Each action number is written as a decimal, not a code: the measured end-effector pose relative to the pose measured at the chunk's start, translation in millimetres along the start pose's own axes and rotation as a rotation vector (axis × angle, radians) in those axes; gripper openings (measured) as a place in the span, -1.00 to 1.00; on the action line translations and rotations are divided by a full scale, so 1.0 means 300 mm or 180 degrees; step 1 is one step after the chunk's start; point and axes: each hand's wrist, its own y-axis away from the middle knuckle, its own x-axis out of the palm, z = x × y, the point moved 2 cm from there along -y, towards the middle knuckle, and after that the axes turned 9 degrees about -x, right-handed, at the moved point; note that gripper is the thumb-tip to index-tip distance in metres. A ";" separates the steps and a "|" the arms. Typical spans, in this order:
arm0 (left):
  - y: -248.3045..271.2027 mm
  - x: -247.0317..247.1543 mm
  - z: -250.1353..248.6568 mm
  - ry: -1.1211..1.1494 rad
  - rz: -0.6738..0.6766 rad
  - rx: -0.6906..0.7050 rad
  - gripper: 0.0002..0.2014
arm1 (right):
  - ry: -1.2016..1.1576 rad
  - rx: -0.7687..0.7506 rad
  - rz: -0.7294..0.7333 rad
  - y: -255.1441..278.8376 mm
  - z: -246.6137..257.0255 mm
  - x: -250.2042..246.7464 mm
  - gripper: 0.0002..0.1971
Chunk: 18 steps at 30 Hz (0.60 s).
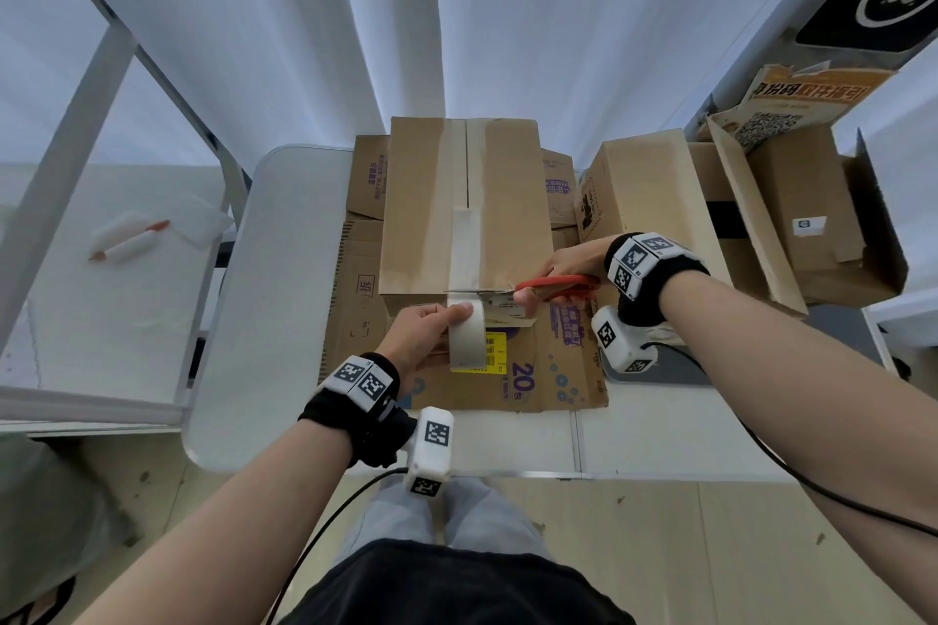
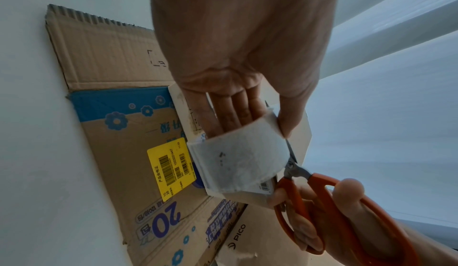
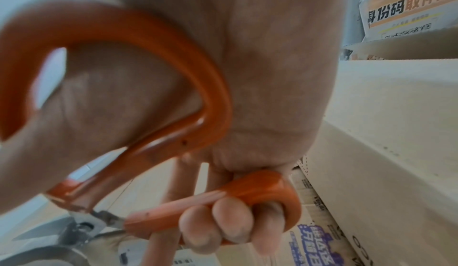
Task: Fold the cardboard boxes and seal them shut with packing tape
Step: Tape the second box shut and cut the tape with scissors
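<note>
Two hands work at the near edge of the folded brown cardboard box (image 1: 464,213) on the white counter (image 1: 284,299): left hand (image 1: 424,332) fingers clamped on the white tape roll (image 1: 467,335), right hand (image 1: 561,269) fingers through the orange-handled scissors (image 1: 556,287). Keep the strip taut, snip close to the edge.

White table (image 1: 284,299) with cardboard
Flattened cardboard sheets (image 1: 553,371) lie directly on it; a folded box (image 1: 431,218) sits atop them, another closed box (image 1: 655,198) stands just beside.

The roll (image 2: 238,156) is hiding your left fingertips from you, and blur is swallowing the scissors (image 3: 138,113) beside your right thumb.
</note>
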 end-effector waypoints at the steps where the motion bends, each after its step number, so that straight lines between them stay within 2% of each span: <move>1: 0.001 -0.001 -0.001 0.0002 0.0000 0.0009 -0.52 | 0.0023 -0.0002 0.0012 -0.004 0.002 0.000 -0.02; 9: 0.009 0.001 -0.004 -0.0010 0.0043 -0.0029 -0.54 | 0.0185 -0.0183 -0.0088 -0.019 -0.021 -0.006 0.12; 14: 0.005 0.002 0.002 -0.0026 0.0053 -0.0042 -0.58 | 0.0231 -0.0323 -0.0171 -0.013 -0.035 0.001 -0.31; 17: 0.005 0.004 0.002 -0.0098 0.0079 -0.0026 -0.78 | 0.0281 -0.0412 -0.0302 -0.009 -0.044 -0.002 -0.59; 18: 0.005 0.005 0.000 -0.0120 0.0075 -0.0017 -0.78 | 0.0327 -0.0416 -0.0338 -0.011 -0.049 -0.004 -0.66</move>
